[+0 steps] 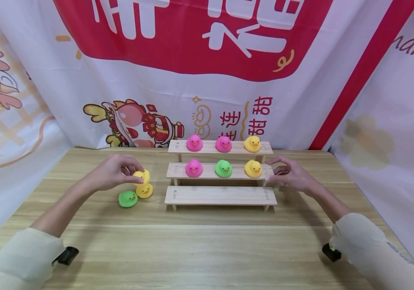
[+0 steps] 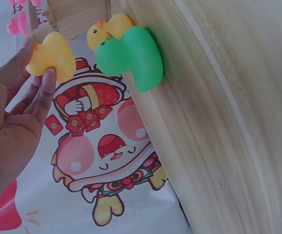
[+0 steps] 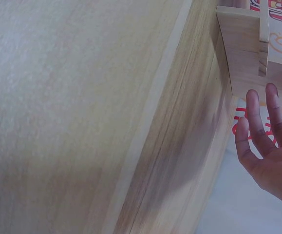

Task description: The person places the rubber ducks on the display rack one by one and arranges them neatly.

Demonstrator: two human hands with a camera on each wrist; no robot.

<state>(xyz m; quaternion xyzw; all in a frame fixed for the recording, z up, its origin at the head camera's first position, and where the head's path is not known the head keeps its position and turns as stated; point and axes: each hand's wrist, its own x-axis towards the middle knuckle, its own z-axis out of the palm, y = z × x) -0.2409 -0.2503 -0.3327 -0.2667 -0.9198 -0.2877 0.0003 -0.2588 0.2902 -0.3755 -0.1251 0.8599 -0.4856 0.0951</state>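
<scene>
My left hand (image 1: 114, 172) pinches a yellow rubber duck (image 2: 55, 56) between thumb and fingers, just above a second yellow duck (image 1: 144, 191) on the table. Beside that one sits a green duck (image 1: 127, 199). A three-tier wooden stand (image 1: 220, 196) holds pink, green and yellow ducks on its top and middle tiers; the lowest tier is bare. At the stand's right end is my right hand (image 1: 294, 174), its fingertips at the middle tier's edge. In the right wrist view, fingers (image 3: 260, 131) extend loosely beside the stand's side panel (image 3: 245, 53). Whether they press it is unclear.
The wood-grain table (image 1: 207, 249) stretches in front of the stand. Printed cloth (image 1: 178, 92) with red and white figures hangs right behind it, and more cloth (image 1: 392, 121) closes off both sides.
</scene>
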